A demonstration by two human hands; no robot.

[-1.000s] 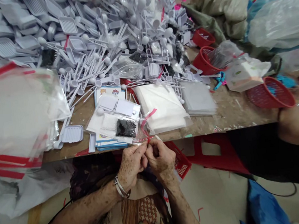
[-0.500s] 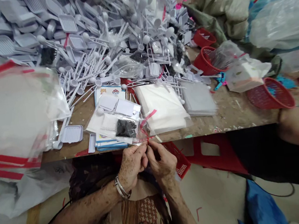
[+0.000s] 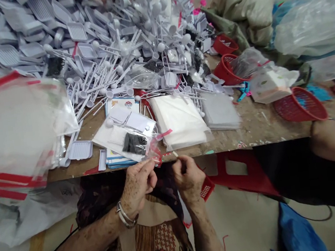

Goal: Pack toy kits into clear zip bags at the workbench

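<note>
Closest in, over a lap of patterned cloth (image 3: 156,239), the person's left hand (image 3: 138,183), with a metal bangle (image 3: 125,219) at its wrist, pinches the gathered neck of a clear plastic bag (image 3: 133,141) between thumb and fingers, right at the table's front edge. A red strip (image 3: 164,134) trails from the bag's top. The right hand (image 3: 188,175) sits just beside it, curled closed, with its fingertips near the edge; whether it grips anything small is hard to tell. A red plastic basket (image 3: 207,187) pokes out just below that hand. The bag itself lies mostly on the table (image 3: 258,129), resting on a stack of blue-edged printed cards (image 3: 121,161), and holds white cards, a white spoon and a dark packet. Just beyond it lie a thick pack of white sheets (image 3: 179,120) and a greyer pack (image 3: 220,111), with a loose slotted tray (image 3: 80,150) to the left. A large zip bag with red bands (image 3: 13,131) looms at the left of the view. Farther back rises a great heap of grey-white plastic spoons and slotted trays (image 3: 122,46). To the right, a co-worker's forearm (image 3: 328,141) reaches past a tipped red basket (image 3: 300,104), and bulging sacks (image 3: 247,7) crowd the far corner.
</note>
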